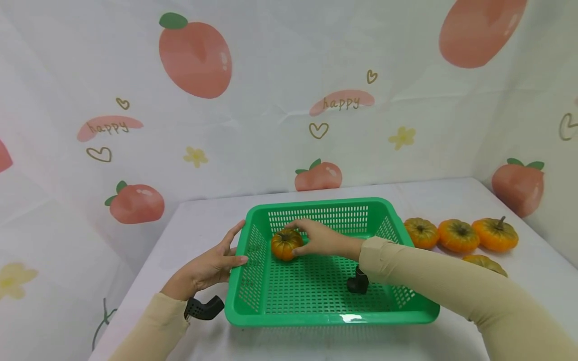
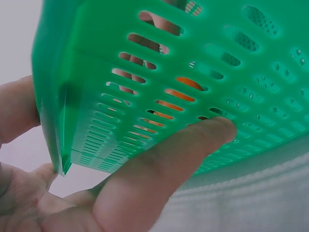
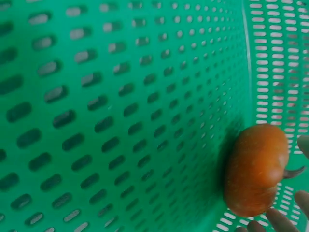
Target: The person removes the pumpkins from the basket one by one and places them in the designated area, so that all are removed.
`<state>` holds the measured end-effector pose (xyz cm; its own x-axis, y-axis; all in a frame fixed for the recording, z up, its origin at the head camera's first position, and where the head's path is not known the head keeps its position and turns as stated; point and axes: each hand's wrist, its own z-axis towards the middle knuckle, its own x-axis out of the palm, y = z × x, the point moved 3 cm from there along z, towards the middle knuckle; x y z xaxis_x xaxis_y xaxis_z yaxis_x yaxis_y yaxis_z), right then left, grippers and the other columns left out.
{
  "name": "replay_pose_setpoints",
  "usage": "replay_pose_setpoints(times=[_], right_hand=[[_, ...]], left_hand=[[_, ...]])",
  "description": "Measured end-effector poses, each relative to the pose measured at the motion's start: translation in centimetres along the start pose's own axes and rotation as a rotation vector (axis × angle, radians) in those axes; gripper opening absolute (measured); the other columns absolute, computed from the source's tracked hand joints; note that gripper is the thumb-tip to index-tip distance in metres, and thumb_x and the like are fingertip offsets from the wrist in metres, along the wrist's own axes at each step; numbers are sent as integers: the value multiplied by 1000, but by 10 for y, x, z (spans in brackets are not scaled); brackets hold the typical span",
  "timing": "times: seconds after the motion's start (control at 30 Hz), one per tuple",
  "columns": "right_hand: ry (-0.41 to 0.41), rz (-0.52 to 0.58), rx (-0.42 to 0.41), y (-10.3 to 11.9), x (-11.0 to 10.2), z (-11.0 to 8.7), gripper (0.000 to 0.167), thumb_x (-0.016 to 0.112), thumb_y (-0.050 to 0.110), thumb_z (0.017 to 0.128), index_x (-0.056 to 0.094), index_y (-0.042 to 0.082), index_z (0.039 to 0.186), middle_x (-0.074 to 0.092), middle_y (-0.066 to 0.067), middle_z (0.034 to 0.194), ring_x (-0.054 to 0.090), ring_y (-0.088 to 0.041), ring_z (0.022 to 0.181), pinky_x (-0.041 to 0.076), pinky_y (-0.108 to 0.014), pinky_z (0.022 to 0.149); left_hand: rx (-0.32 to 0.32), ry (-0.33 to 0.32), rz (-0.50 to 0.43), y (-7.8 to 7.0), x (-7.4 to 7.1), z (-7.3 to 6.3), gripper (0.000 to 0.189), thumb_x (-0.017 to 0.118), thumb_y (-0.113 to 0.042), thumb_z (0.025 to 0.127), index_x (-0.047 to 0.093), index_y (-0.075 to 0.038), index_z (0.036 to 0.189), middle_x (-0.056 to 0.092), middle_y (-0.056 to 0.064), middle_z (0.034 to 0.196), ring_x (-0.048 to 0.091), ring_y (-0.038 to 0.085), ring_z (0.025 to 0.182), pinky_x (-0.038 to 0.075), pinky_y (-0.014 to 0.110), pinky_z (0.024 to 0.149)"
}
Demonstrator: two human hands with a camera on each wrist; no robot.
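Observation:
A green slotted plastic basket point(image 1: 331, 318) stands on the white table, its left side beside my left hand point(image 1: 209, 265). That hand holds the left rim, with the thumb over its edge and another finger point(image 2: 188, 145) against the outer wall. Inside, near the far left corner, an orange-green pumpkin point(image 1: 284, 245) rests on the floor; its stem point(image 3: 294, 172) shows in the right wrist view. My right hand point(image 1: 318, 239) reaches in to the pumpkin's right side, fingers spread and fingertips at its edge. Whether every fingertip touches it, I cannot tell.
Several more pumpkins point(image 1: 458, 235) sit on the table to the right of the basket, one partly behind the right sleeve point(image 1: 442, 276). Black wrist devices point(image 1: 205, 307) are on both wrists. A white printed cloth point(image 1: 271, 100) hangs behind the table.

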<state>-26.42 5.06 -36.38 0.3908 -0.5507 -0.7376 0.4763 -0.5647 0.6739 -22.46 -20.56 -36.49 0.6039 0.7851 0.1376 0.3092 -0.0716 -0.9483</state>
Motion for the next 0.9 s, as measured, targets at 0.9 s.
replay_pose_setpoints(times=[0.9], right_hand=[[99,42,26,-5,23,16,73,83,24,76,49,10,139,54,-8,135,51,-25,122,44,-43,101]], left_hand=[[4,3,2,2,-2,0,96,56,-6,97,-12,-48,150,19,32,153,60,37,115,49,57,92]])
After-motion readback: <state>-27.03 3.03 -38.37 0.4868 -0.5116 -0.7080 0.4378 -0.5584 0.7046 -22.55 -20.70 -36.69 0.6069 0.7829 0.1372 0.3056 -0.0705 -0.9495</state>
